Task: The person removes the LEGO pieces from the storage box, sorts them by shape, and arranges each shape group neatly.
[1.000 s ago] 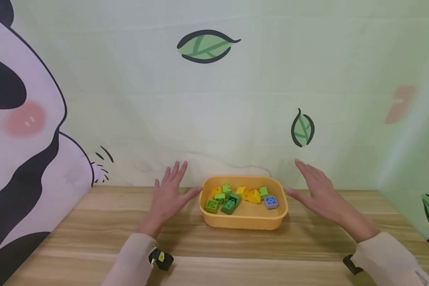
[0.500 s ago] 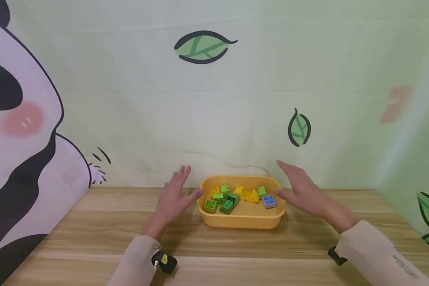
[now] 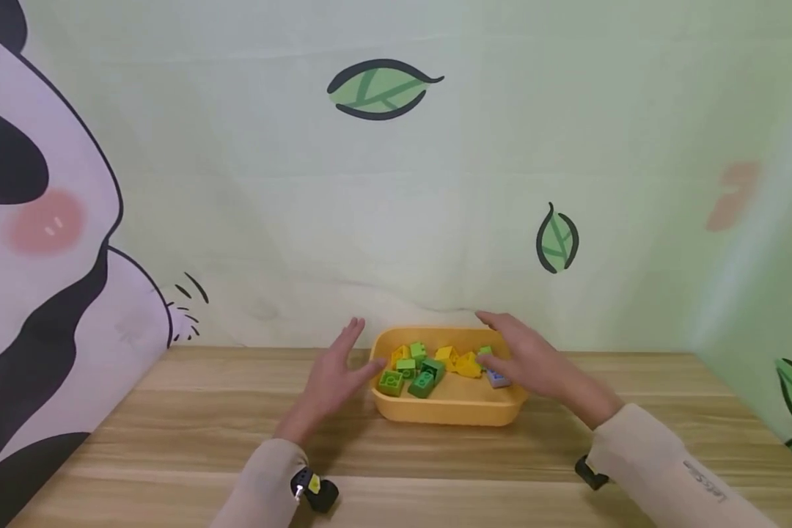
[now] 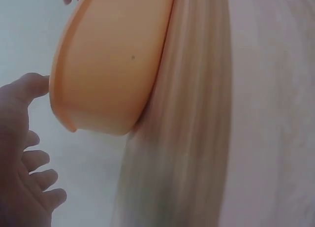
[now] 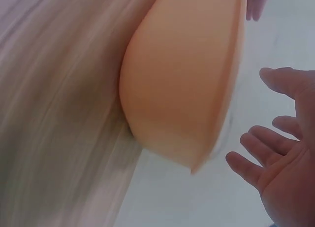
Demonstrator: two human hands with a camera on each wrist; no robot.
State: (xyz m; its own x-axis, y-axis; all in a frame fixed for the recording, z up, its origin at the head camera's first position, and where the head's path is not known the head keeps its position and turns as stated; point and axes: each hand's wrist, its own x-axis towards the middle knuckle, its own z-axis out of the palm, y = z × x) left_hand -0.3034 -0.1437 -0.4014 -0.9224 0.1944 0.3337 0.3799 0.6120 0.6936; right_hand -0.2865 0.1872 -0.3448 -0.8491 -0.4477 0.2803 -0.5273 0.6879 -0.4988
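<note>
A reach for the yellow tray [image 3: 449,415] of bricks [image 3: 422,383], near the back edge of the bench [image 3: 171,440], seems in hand, the left hand [image 3: 333,378] at its left end, the right hand [image 3: 531,361] over its right, fingers [image 5: 266,142] apart and gripping nothing, so next probably comes a careful pinch.

I'm counting 1 tub [image 3: 449,413], 1 table [image 3: 171,411], 4 lt. green blocks [image 3: 391,383], 2 dk. green blocks [image 3: 422,384], 1 blue block [image 3: 498,380] and approx. 3 yellow blocks [image 3: 467,365] (2 are overlapping, so I'm not betting on that no.), i.e. abt. 10 total. 1 left grip [image 3: 331,381] + 1 right grip [image 3: 534,363] are showing too, w/ 2 sleeves [image 3: 264,484] & 2 blk. wrist gadgets [image 3: 592,473]. Also 1 backdrop [image 3: 468,169] is showing, w/ 1 panda [image 3: 20,293], 4 leaves [image 3: 379,89] & 1 blurry reddish mark [image 3: 734,196].
</note>
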